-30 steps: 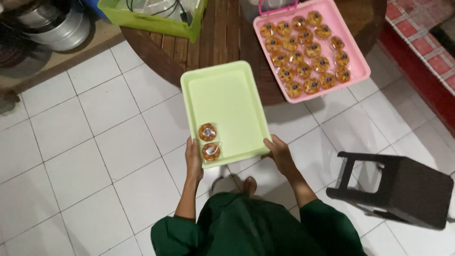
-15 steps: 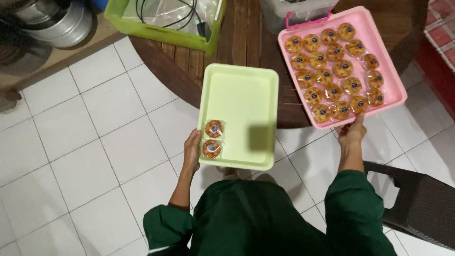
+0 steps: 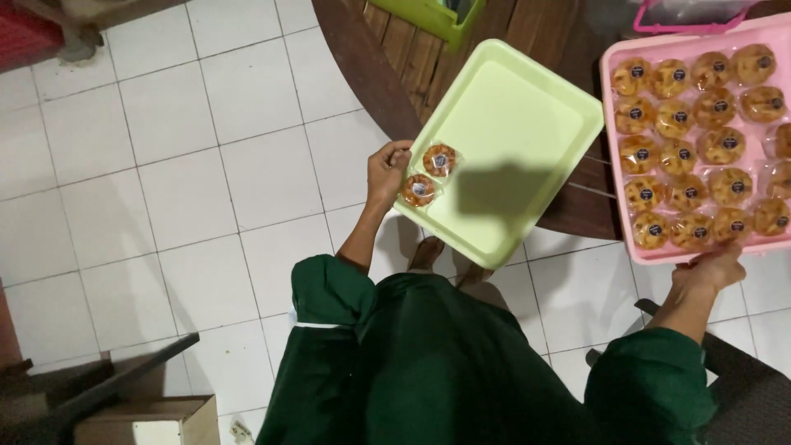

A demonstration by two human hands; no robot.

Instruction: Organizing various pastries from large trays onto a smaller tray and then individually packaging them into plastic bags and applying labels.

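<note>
My left hand [image 3: 386, 171] grips the near left edge of a light green tray [image 3: 527, 140] that juts off the round wooden table [image 3: 412, 70]. Two wrapped round pastries [image 3: 430, 173] lie on the tray next to my fingers. My right hand [image 3: 713, 268] holds the near edge of a pink tray [image 3: 614, 189] filled with several rows of the same wrapped pastries [image 3: 696, 148]. My green sleeves and clothing fill the lower middle of the view.
A green crate [image 3: 424, 16] stands on the table behind the light green tray. White floor tiles [image 3: 165, 165] spread to the left. A cardboard box [image 3: 148, 420] and a dark stool part [image 3: 82, 387] sit at bottom left. Another dark stool [image 3: 741, 387] is at bottom right.
The view has swung left and closer. My right hand left the green tray a second ago and now holds the pink tray's edge. My left hand stays on the green tray.
</note>
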